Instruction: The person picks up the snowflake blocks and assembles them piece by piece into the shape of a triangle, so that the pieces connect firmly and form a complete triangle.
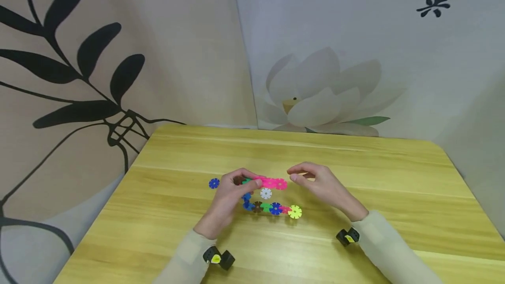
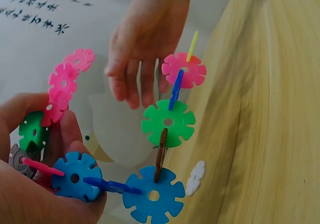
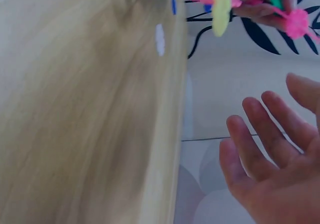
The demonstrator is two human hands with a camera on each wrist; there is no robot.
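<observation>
My left hand (image 1: 229,196) grips one end of a chain of interlocking plastic snowflake discs (image 2: 167,122), thumb and fingers pinching it near the green and pink pieces. The chain bends in a U: pink discs (image 1: 272,182) run along the far arm, blue ones form the bend, and brown, green, blue and pink pieces lead to a yellow disc (image 1: 294,212) at the near end. To the right of the pink end, my right hand (image 1: 321,183) hovers with nothing in it, fingers loosely extended in the right wrist view.
A loose white disc (image 1: 266,193) lies on the wooden table (image 1: 375,174), seen between the two arms of the chain. Left of my left hand lies a loose blue disc (image 1: 214,183). Behind the table's far edge stands a wall (image 1: 197,56) with painted leaves and a flower.
</observation>
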